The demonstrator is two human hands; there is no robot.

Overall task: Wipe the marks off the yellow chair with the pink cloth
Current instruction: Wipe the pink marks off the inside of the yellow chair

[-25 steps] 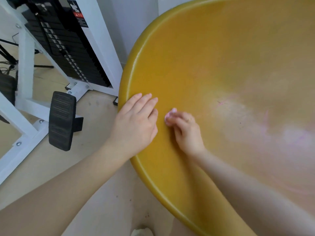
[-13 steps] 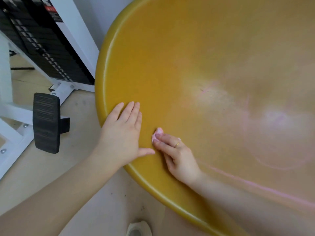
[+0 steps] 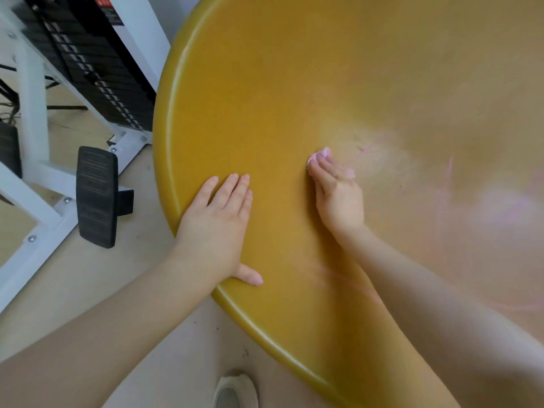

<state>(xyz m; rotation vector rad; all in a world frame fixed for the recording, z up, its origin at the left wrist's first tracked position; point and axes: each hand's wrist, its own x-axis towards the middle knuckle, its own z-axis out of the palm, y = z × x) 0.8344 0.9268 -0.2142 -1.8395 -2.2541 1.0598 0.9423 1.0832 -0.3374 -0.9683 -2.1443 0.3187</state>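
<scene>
The yellow chair (image 3: pixel 265 98) fills most of the view, its rounded rim curving from the top to the lower middle. Faint pink marks (image 3: pixel 450 172) and pale smears lie on its right half. My left hand (image 3: pixel 217 225) rests flat on the chair beside the rim, fingers straight, thumb spread. My right hand (image 3: pixel 338 192) presses a small pink cloth (image 3: pixel 322 153) against the chair surface; only a bit of cloth peeks out past the fingertips, and another sliver shows by the thumb side.
A white weight machine (image 3: pixel 88 69) with a black weight stack stands at the left, with a black ribbed foot pad (image 3: pixel 95 195) near the chair rim. A shoe tip (image 3: pixel 235 390) shows on the pale floor at the bottom.
My right hand has slid the pink cloth away from my left hand, up and to the right across the chair toward the pink marks. My left hand stays flat by the rim.
</scene>
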